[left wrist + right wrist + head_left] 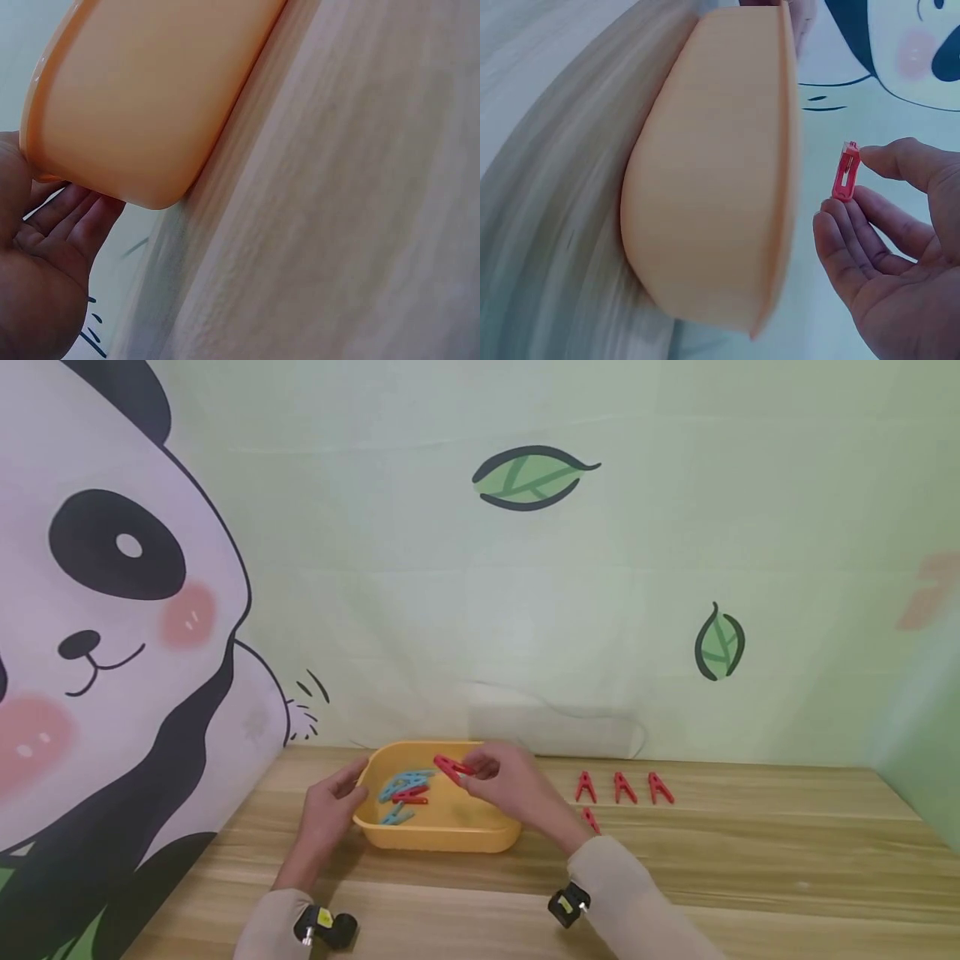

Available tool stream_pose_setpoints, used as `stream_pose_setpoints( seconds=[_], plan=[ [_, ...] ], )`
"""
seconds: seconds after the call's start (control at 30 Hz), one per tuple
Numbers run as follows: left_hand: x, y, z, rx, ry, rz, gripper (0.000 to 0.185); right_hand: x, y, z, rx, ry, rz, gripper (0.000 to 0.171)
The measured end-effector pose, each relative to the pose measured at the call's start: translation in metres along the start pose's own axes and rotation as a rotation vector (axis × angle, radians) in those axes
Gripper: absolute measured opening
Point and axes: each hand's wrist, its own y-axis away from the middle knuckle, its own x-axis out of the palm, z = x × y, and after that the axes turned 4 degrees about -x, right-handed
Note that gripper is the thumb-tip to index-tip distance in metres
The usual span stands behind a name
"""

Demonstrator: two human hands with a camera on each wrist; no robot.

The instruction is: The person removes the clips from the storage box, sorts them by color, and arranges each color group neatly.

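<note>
I have my right hand [504, 785] raised over the shallow yellow plastic tub [442, 835], with one red plastic clothes peg [452, 767] pinched between my thumb and the tips of my first fingers; the right wrist view shows the same red peg [846, 172] held end-on, clear of the tub's outer wall [712, 172] and touching nothing else. My left hand [328, 810] rests against the tub's left end with its fingers [64, 217] straight and relaxed along the rim and wall, steadying it on the pale wood-grain bench [750, 852] without really clasping it. Inside the tub lie several light blue plastic pegs [401, 783] and at least one more red peg [410, 797], loosely heaped near the left end. To the right of the tub, three red pegs [622, 787] stand in a row on the bench, legs apart, and a fourth red peg [591, 819] shows just nearer to me, partly hidden behind my right wrist. As I judge it, I am sorting the red pegs out of the mixed heap, and this one is lifted but not yet carried across. The next move, I think, calls for swinging my right hand to the right, past the tub's rim, and setting the peg down beside the fourth one without knocking over those already standing, while my left hand keeps the tub from sliding.
</note>
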Motion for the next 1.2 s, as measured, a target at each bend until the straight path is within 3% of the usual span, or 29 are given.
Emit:
stream_pose_setpoints(
  seconds=[0.27, 0.67, 1.2],
  plan=[
    [0.0, 0.0, 0.0, -0.002, -0.003, -0.001, 0.048, -0.024, 0.03, -0.003, 0.005, 0.009, -0.066, 0.019],
    [0.001, -0.001, 0.0, -0.005, -0.028, -0.004, 0.048, -0.061, 0.07, -0.012, 0.119, 0.058, -0.124, 0.018],
    [0.001, 0.0, -0.001, -0.004, -0.027, -0.008, 0.048, -0.101, 0.11, -0.061, 0.176, 0.175, -0.164, 0.02]
  ],
)
